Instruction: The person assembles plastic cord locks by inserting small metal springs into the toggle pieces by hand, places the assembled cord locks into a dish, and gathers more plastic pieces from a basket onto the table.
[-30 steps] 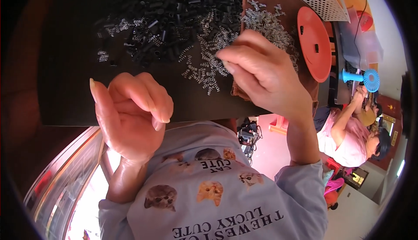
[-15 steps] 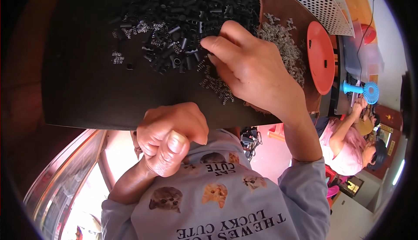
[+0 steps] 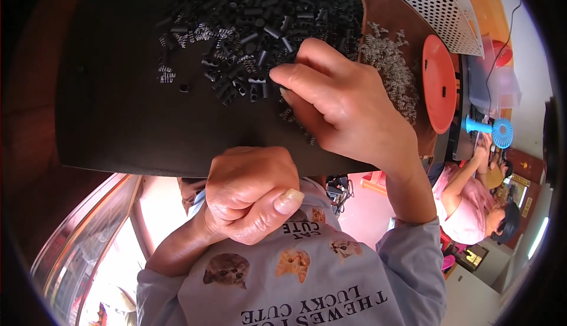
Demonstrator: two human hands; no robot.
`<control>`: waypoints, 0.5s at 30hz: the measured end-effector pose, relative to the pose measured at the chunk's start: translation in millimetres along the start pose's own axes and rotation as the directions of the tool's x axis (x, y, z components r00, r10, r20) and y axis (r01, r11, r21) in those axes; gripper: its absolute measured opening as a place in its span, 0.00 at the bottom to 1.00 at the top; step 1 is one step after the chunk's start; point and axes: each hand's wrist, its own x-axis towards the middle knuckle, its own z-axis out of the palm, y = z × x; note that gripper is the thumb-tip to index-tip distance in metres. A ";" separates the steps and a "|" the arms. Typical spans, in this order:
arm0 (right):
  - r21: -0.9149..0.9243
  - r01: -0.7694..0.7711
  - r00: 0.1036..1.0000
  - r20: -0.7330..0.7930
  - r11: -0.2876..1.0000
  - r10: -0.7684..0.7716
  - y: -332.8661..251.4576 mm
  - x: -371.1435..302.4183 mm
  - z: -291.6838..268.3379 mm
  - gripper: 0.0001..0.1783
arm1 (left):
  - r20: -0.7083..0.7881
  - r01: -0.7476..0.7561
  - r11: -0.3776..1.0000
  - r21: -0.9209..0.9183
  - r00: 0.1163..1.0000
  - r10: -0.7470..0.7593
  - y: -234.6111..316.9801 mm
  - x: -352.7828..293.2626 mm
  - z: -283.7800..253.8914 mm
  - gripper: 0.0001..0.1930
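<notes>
The right hand [image 3: 342, 113] reaches over the dark desk [image 3: 118, 119], fingertips drawn together and pinching at the edge of the heap of small black tubes [image 3: 260, 24] near the far edge, with loose metal springs [image 3: 390, 66] just beside it. The left hand [image 3: 248, 196] is curled into a fist at the near edge; whether it holds anything cannot be told. This looks like the picking step; lifting one piece free calls for a fine pinch.
</notes>
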 end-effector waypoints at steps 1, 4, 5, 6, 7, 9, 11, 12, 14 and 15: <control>-0.038 0.002 1.000 -0.020 0.999 -0.002 0.6 0.8 1.4 0.18 | -0.002 0.001 1.000 0.001 1.000 -0.001 -1.1 -0.6 0.3 0.09; -0.100 -0.005 0.999 -0.044 0.995 0.001 5.4 1.0 1.8 0.17 | -0.016 -0.017 1.000 0.001 1.000 0.017 -5.6 0.1 2.1 0.08; -0.126 -0.014 0.999 -0.051 0.992 0.008 7.1 1.0 1.1 0.17 | -0.019 -0.020 1.000 -0.004 1.000 0.020 -6.4 0.7 2.5 0.08; -0.125 -0.014 0.999 -0.049 0.992 0.008 6.7 -0.2 0.7 0.17 | -0.021 -0.023 1.000 -0.010 1.000 0.023 -6.9 0.4 3.0 0.08; -0.087 0.000 0.999 -0.049 0.996 -0.005 5.4 -1.6 0.4 0.17 | -0.023 -0.023 1.000 -0.011 0.999 0.023 -6.8 0.1 3.7 0.08; -0.048 0.014 0.999 -0.047 0.999 -0.017 2.9 -2.2 1.8 0.17 | -0.032 -0.019 1.000 0.018 0.999 0.020 -6.0 -1.0 4.1 0.08; 0.002 0.034 0.999 -0.043 0.999 -0.034 -0.3 -1.0 5.0 0.16 | -0.028 -0.019 0.999 0.027 0.999 0.019 -5.6 -2.6 2.8 0.08; 0.001 0.035 0.999 -0.042 0.999 -0.034 -1.5 0.0 4.9 0.16 | -0.025 -0.019 0.999 0.038 0.999 0.020 -5.3 -2.6 1.8 0.08; -0.033 0.021 0.999 0.032 0.999 -0.020 -3.7 1.8 4.5 0.16 | -0.017 -0.022 0.999 0.035 1.000 0.023 -5.6 -2.5 -0.1 0.08; -0.033 0.023 0.999 0.032 0.999 -0.022 -2.7 1.9 3.9 0.16 | -0.009 -0.025 0.999 0.034 1.000 0.025 -5.5 -2.0 -0.9 0.07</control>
